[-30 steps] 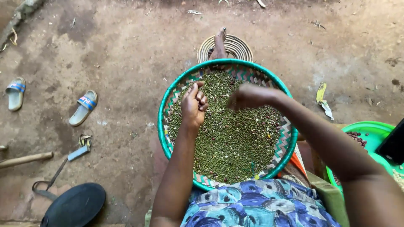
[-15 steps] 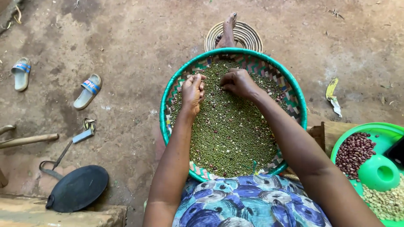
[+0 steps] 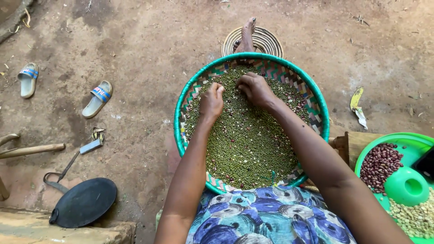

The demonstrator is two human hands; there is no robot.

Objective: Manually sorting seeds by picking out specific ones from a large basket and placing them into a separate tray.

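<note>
A round woven basket with a green rim [image 3: 181, 113] rests on my lap, filled with small green grains [image 3: 246, 144] mixed with a few pale and dark ones. My left hand [image 3: 211, 100] lies on the grains near the far left of the pile, fingers curled together. Close beside it, my right hand [image 3: 256, 88] presses down on the grains at the far side, fingers bent. I cannot tell whether either hand holds any grains. My foot [image 3: 247, 34] rests on a coiled mat beyond the basket.
A green tray [image 3: 407, 138] at right holds red beans [image 3: 380, 162], pale beans [image 3: 413, 217] and a small green bowl [image 3: 406, 186]. On the dirt floor at left lie two sandals [image 3: 97, 98], a wooden handle [image 3: 31, 150] and a black round pan [image 3: 83, 202].
Both hands have come closer together on the grains at the far side of the basket. The view has shifted, showing more of the green tray.
</note>
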